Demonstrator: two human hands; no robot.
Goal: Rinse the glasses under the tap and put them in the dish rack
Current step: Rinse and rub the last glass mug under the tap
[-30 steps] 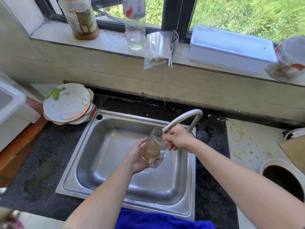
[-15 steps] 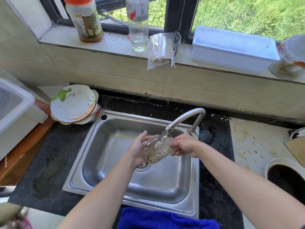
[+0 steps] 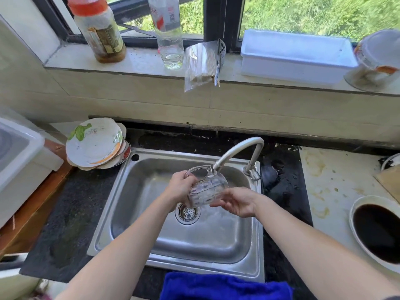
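Observation:
A clear glass mug [image 3: 206, 190] with a handle lies tilted on its side just under the spout of the curved steel tap [image 3: 236, 152], above the steel sink [image 3: 151, 213]. My left hand [image 3: 179, 188] grips the mug at its handle end. My right hand [image 3: 237, 201] is under the mug's other end with its fingers spread, touching the glass. The drain strainer [image 3: 187, 213] shows directly below the mug. A white plastic dish rack [image 3: 19, 161] stands at the far left edge.
A stack of dirty plates [image 3: 95, 144] sits left of the sink. The windowsill holds a jar [image 3: 99, 31], a bottle [image 3: 168, 33], a bag of sticks [image 3: 201, 63] and a white box [image 3: 296, 55]. A bowl of dark liquid [image 3: 376, 230] is at the right; a blue cloth [image 3: 225, 286] hangs in front.
The mug has gone from upright under the spout to lying on its side. My right hand has left the tap area and slid beneath the mug with fingers spread.

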